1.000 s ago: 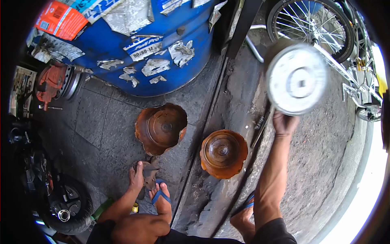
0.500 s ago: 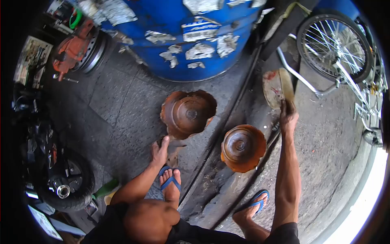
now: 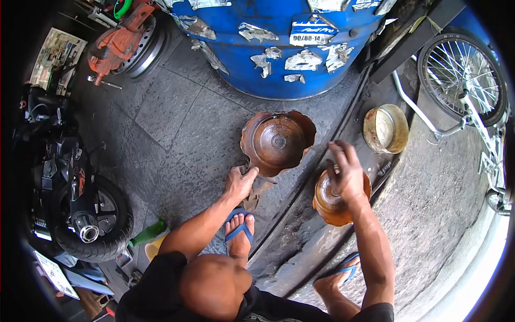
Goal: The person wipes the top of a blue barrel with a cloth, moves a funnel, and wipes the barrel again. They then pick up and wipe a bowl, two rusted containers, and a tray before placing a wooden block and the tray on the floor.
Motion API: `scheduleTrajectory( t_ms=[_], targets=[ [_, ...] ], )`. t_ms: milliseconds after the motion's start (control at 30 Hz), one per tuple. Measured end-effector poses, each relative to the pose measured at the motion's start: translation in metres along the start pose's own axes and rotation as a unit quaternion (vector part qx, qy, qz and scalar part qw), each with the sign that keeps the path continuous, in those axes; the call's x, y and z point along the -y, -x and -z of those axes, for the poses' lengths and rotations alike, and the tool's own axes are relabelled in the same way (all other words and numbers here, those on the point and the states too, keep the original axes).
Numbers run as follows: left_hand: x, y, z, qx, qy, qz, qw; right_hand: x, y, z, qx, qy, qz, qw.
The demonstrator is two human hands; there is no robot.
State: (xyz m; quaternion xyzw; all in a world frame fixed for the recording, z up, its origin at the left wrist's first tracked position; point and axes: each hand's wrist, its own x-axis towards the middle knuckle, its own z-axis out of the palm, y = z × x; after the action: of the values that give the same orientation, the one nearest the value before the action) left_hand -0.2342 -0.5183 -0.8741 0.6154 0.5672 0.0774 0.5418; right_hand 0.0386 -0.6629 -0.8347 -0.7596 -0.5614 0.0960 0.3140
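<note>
My left hand (image 3: 241, 182) is closed on a brownish rag (image 3: 260, 188), right at the near rim of a large rusty metal bowl (image 3: 268, 142) with a jagged edge. That bowl sits upright on the grey tiles. Over a smaller rusty bowl (image 3: 326, 198), my right hand (image 3: 346, 172) hovers with fingers apart and nothing in them, hiding part of that bowl. Farther off to the right, a round cream-coloured pan (image 3: 386, 129) with worn paint stands upright on the floor.
A blue drum (image 3: 289, 64) with torn labels stands ahead. A bicycle wheel (image 3: 461, 78) and frame lie at right. At left are a motorcycle's rear tyre (image 3: 115, 225), a green bottle (image 3: 150, 232) and an orange-red tool (image 3: 123, 45). My sandalled feet (image 3: 240, 236) flank the floor groove.
My right hand has let go of the cream pan, which now stands upright, and has moved left over the smaller bowl. My left hand keeps the rag by the large bowl.
</note>
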Motion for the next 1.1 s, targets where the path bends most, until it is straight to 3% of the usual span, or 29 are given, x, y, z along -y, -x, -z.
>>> scheduleTrajectory(
  t_ms=[67, 133, 167, 200, 267, 333, 467, 533, 600, 667, 733, 833, 900, 967, 1000, 1033, 1100],
  targets=[
    [0.007, -0.002, -0.001, -0.019, 0.038, 0.025, 0.999, 0.002, -0.005, -0.003, -0.036, 0.003, -0.015, 0.999],
    [0.010, -0.001, 0.005, -0.019, 0.049, 0.011, 0.999, -0.021, -0.013, 0.006, -0.156, 0.085, -0.120, 0.977],
    [0.010, 0.001, 0.005, -0.019, 0.062, -0.002, 0.998, -0.046, -0.010, 0.009, -0.161, 0.137, -0.220, 0.952],
    [0.002, 0.008, 0.005, -0.026, 0.114, -0.010, 0.993, -0.080, -0.004, 0.015, -0.154, 0.196, -0.231, 0.940],
    [0.011, 0.008, 0.006, -0.003, 0.148, -0.024, 0.989, -0.126, 0.010, 0.029, -0.048, 0.238, -0.316, 0.917],
    [0.017, 0.005, 0.007, -0.012, 0.143, -0.031, 0.989, -0.147, 0.022, 0.043, -0.036, 0.240, -0.299, 0.923],
    [0.021, 0.001, 0.012, -0.014, 0.135, -0.002, 0.991, -0.143, 0.038, 0.049, -0.113, 0.215, -0.241, 0.940],
    [0.010, 0.005, 0.011, -0.025, 0.143, -0.015, 0.989, -0.095, 0.046, 0.056, -0.128, 0.107, -0.146, 0.975],
    [0.009, 0.006, 0.013, -0.039, 0.153, -0.026, 0.987, -0.055, 0.078, 0.055, -0.003, 0.100, 0.025, 0.995],
    [0.014, 0.004, 0.018, -0.041, 0.174, -0.034, 0.983, 0.007, 0.106, 0.052, 0.158, 0.161, 0.054, 0.973],
    [0.003, 0.006, 0.017, -0.042, 0.180, -0.041, 0.982, 0.024, 0.145, 0.025, 0.180, 0.175, 0.022, 0.968],
    [0.001, 0.003, 0.014, -0.044, 0.178, -0.035, 0.982, -0.003, 0.166, 0.016, 0.129, 0.188, 0.054, 0.972],
    [-0.006, 0.007, 0.015, -0.064, 0.112, -0.046, 0.991, 0.008, 0.137, 0.046, 0.058, 0.183, -0.003, 0.981],
    [-0.005, 0.008, 0.015, -0.062, 0.124, -0.029, 0.990, 0.013, 0.104, 0.087, -0.071, -0.095, -0.143, 0.983],
    [-0.007, 0.006, 0.015, -0.054, 0.138, -0.022, 0.989, 0.009, 0.101, 0.110, -0.123, -0.273, -0.255, 0.920],
    [-0.015, 0.010, 0.011, -0.072, 0.144, -0.032, 0.986, 0.006, 0.097, 0.135, -0.179, -0.362, -0.262, 0.877],
    [-0.011, 0.008, 0.011, -0.060, 0.133, -0.035, 0.989, 0.001, 0.095, 0.170, -0.286, -0.600, -0.193, 0.722]
  ],
)
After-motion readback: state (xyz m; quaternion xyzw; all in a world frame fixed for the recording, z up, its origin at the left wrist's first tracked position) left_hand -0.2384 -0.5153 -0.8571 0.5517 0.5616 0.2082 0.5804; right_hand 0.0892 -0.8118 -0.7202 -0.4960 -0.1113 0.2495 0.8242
